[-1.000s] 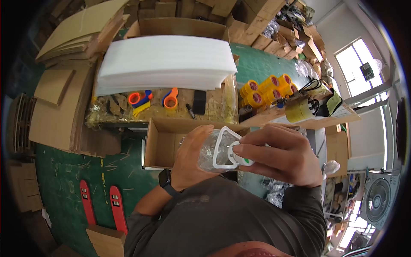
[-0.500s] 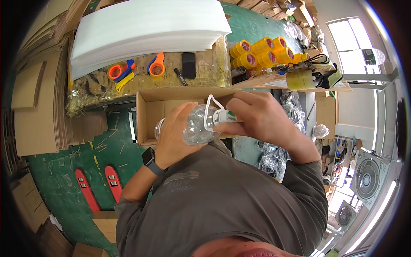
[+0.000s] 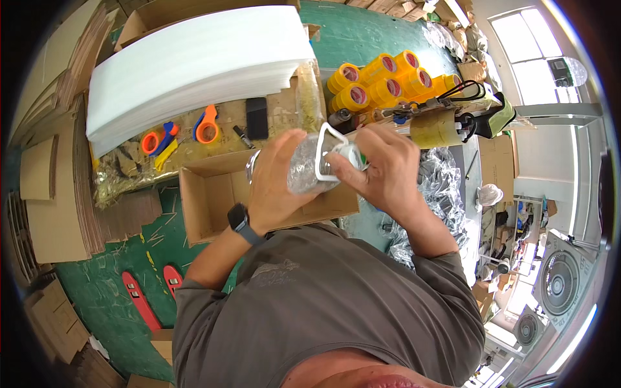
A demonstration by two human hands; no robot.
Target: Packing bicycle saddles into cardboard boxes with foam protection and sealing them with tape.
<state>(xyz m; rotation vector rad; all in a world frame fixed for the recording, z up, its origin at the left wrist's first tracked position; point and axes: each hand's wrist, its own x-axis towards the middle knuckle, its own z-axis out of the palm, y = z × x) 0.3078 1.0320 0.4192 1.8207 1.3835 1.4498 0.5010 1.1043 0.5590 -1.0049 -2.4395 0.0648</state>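
Note:
My left hand (image 3: 275, 184) wraps around the body of a clear glass bottle (image 3: 303, 169) held in front of my chest. My right hand (image 3: 381, 171) grips the bottle's top end, where a white handle-shaped cap piece (image 3: 326, 155) sits. Both hands hover just above an open brown cardboard box (image 3: 213, 194) on the green table. A dark watch (image 3: 240, 222) is on my left wrist.
A thick stack of white foam sheets (image 3: 194, 58) lies at the back. Orange tape cutters (image 3: 207, 126), a black phone (image 3: 257, 118), yellow tape rolls (image 3: 378, 77) and a tape dispenser (image 3: 440, 126) lie beyond the box. Flat cardboard (image 3: 52, 194) is piled left; plastic-wrapped items (image 3: 440, 187) right.
The view has shifted, so the box and hands sit higher in the picture. Both hands still hold the bottle, and the right hand has turned at its cap end.

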